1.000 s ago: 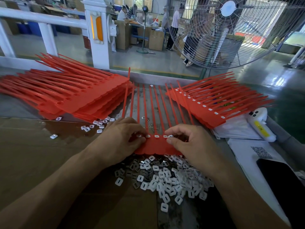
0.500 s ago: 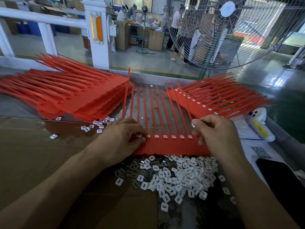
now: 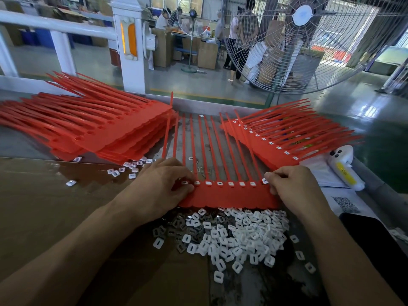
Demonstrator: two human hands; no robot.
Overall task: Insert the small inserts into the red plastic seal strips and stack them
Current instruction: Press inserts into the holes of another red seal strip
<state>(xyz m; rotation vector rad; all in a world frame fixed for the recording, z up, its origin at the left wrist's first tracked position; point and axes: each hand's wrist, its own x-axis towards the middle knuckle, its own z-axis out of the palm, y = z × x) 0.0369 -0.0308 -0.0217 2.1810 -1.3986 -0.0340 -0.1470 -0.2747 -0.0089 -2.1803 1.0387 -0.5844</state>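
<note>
A red seal strip sheet lies flat in front of me, its long tails pointing away and a row of white inserts along its top edge. My left hand rests on the sheet's left end, fingertips at the first inserts. My right hand pinches a small white insert at the sheet's right end. A heap of loose white and grey inserts lies just below the sheet. One stack of red sheets sits at the left, another with inserts fitted at the right.
A few stray inserts lie by the left stack. A white handheld device and papers with a QR code sit at the right, a dark phone below them. A large fan stands beyond the bench.
My right hand slid from the middle of the sheet to its right end, uncovering the filled row of inserts. My left hand stayed on the left end.
</note>
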